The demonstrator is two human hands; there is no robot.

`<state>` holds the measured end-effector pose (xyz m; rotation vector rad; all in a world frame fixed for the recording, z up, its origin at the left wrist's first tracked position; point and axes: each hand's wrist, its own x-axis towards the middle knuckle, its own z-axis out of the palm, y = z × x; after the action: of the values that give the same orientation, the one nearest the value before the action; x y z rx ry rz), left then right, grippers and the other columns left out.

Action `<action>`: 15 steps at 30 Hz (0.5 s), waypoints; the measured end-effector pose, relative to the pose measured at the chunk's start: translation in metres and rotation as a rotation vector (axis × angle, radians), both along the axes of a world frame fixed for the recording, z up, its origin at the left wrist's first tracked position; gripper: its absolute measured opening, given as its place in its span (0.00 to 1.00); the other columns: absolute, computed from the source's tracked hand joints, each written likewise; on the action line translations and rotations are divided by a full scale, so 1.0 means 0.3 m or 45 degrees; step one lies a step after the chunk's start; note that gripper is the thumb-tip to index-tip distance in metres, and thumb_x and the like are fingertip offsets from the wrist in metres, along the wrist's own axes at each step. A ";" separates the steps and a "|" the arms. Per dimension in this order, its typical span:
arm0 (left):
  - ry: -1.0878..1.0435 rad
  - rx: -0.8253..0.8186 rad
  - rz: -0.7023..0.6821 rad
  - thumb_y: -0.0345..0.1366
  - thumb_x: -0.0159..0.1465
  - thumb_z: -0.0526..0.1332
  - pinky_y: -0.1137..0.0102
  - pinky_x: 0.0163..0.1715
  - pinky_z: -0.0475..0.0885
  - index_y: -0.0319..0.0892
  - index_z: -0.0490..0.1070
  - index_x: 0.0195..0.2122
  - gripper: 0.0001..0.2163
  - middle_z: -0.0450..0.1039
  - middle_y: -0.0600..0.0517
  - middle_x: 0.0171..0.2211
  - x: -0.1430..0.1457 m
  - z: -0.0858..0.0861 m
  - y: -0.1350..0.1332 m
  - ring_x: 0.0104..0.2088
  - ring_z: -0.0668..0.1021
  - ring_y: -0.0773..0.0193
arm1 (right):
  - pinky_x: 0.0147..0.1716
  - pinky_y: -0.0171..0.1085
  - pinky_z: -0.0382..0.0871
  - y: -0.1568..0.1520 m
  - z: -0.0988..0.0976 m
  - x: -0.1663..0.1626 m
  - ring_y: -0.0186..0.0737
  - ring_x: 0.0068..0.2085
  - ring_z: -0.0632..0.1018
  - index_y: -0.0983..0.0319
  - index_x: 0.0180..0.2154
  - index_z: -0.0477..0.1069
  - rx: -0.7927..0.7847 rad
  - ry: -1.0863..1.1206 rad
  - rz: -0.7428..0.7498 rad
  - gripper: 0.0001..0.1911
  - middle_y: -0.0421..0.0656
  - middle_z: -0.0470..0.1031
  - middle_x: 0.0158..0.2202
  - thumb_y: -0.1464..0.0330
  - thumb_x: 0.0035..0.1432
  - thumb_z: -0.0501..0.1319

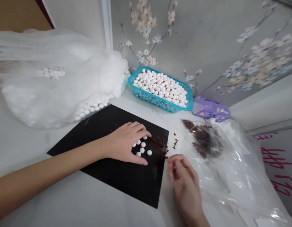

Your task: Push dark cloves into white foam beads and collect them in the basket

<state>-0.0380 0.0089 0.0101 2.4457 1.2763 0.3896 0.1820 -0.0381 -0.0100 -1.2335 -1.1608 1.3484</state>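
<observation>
My left hand rests on a black sheet, thumb and fingers spread around several small white balls. One ball lies a little apart, to the right of the thumb. A scatter of tiny dark-brown pieces lies just beyond my fingertips, close to the sheet's right edge. My right hand is at that edge, thumb and forefinger pinched together beside the brown pieces. Whatever sits between those fingertips is too small to make out.
A blue plastic basket full of white balls and brown bits stands at the back. Left is a big translucent bag of white balls. To the right lie a clear bag of brown pieces, a purple tissue pack and loose brown pieces.
</observation>
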 end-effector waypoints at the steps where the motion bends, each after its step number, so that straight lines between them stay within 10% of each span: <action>1: 0.001 0.002 -0.008 0.55 0.49 0.63 0.62 0.49 0.59 0.44 0.64 0.50 0.31 0.66 0.47 0.46 0.000 0.000 -0.003 0.48 0.67 0.53 | 0.22 0.31 0.62 -0.012 -0.003 -0.010 0.28 0.22 0.65 0.61 0.34 0.70 0.151 -0.227 0.102 0.07 0.39 0.67 0.28 0.66 0.57 0.56; 7: -0.003 0.050 -0.087 0.50 0.53 0.62 0.63 0.47 0.60 0.43 0.65 0.48 0.25 0.66 0.46 0.46 -0.019 -0.011 -0.029 0.47 0.68 0.55 | 0.37 0.38 0.73 -0.046 -0.015 -0.044 0.42 0.48 0.73 0.57 0.57 0.56 0.629 -1.050 0.577 0.24 0.48 0.57 0.60 0.71 0.59 0.52; 15: 0.077 0.148 -0.137 0.45 0.60 0.57 0.64 0.42 0.62 0.42 0.65 0.47 0.17 0.68 0.47 0.44 -0.031 -0.023 -0.024 0.44 0.69 0.57 | 0.36 0.40 0.77 -0.042 -0.018 -0.047 0.45 0.49 0.74 0.60 0.52 0.62 0.656 -1.201 0.558 0.17 0.48 0.62 0.56 0.69 0.60 0.50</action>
<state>-0.0473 0.0017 0.0033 2.6289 1.1692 0.3727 0.1678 -0.0507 -0.0153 -1.2749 -2.3696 0.6118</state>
